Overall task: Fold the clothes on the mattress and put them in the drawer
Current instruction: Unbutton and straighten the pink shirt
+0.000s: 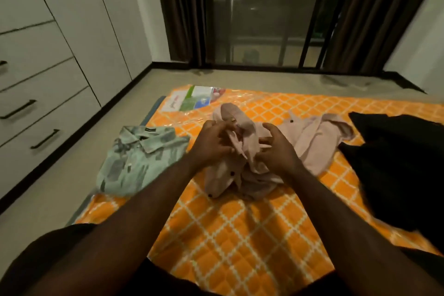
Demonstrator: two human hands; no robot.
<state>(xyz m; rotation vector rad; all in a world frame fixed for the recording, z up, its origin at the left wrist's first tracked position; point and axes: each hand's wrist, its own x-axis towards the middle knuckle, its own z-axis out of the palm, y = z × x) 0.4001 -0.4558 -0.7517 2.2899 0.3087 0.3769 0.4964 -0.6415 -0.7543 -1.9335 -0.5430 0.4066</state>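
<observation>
From the head camera, an orange mattress (240, 230) with a white lattice print fills the middle and lower right of the frame, lying on the floor. A pink shirt (310, 142) with dark buttons lies crumpled at its centre, one part bunched up under both hands and the rest spread off to the right.

The left hand (212, 144) has its fingers curled in tight and pinches a fold of the pink cloth near the top of the bunch. The right hand (276, 151) sits just beside it, fingers bent like a claw and dug into the gathered cloth, thumb lifted above. Both bare forearms reach in from the bottom of the frame.

At centre left, a green patterned shirt (141, 161) lies folded with its collar up, near the mattress edge. A black garment (403, 170) is heaped at the right edge. A printed label (197, 100) shows under plastic at the far end of the mattress.

White drawers (36, 108) with dark handles stand closed at the left. Dark curtains (182, 12) frame a window along the top.
</observation>
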